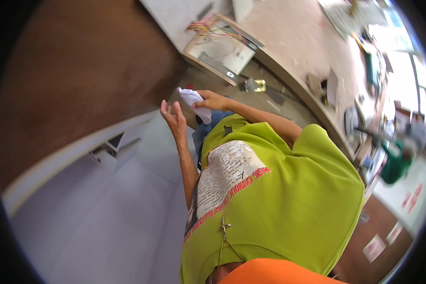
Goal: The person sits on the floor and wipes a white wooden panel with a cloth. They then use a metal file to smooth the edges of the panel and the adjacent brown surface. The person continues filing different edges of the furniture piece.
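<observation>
My right hand (pixel 211 102) is closed around a bunched white cloth (pixel 192 100), which sticks out on both sides of the fingers. Just left of the cloth, my left hand (pixel 175 122) is raised with its fingers spread and nothing in it. The two hands are close together, apart from each other, in front of my green shirt (pixel 288 189). A brown wooden panel (pixel 90 71) rises beyond my left hand.
An open wooden frame with wires (pixel 222 49) stands ahead beside a long bench (pixel 288 42). Small boxes and tools lie along the bench at right. Near the floor is a yellow and grey item (pixel 255 85). A pale cabinet interior (pixel 104 208) lies left. Someone in green (pixel 394 163) is at far right.
</observation>
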A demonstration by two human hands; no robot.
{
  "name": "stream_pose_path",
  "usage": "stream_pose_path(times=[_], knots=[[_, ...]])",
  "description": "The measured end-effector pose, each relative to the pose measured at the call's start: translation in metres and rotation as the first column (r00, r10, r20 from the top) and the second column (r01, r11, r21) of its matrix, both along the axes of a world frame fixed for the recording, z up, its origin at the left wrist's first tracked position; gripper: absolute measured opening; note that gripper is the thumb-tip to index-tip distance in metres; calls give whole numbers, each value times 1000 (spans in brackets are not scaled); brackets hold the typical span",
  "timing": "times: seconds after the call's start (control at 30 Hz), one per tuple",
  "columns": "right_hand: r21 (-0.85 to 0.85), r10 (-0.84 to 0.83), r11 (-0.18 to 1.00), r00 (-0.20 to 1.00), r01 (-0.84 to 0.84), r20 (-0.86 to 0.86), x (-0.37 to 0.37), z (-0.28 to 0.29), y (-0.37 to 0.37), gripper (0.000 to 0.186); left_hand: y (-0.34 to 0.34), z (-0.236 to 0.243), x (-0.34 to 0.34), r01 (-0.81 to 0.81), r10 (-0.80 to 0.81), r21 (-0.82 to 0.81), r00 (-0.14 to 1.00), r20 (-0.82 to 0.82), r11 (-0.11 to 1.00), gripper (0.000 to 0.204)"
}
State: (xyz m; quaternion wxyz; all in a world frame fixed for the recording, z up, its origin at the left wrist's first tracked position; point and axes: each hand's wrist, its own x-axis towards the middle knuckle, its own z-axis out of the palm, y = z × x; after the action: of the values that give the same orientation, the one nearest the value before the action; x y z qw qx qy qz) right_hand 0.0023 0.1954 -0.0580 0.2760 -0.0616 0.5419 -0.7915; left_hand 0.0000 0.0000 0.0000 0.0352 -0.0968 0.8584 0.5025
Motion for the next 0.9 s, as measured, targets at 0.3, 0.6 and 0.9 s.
stream_pose_path(times=[0.3, 0.6, 0.9], knots=[[315, -270, 911, 962, 268, -39, 75, -46, 213, 41, 228, -115, -9, 55, -504, 710, 742, 441, 702, 55], [575, -958, 285, 214, 767, 190, 208, -162, 371, 34, 279, -149, -56, 675, -762, 383, 633, 139, 631, 44], [837, -927, -233, 147, 496, -345, 266, -300, 484, 31, 181, -105, -57, 847, -782, -111, 524, 336, 520, 40]])
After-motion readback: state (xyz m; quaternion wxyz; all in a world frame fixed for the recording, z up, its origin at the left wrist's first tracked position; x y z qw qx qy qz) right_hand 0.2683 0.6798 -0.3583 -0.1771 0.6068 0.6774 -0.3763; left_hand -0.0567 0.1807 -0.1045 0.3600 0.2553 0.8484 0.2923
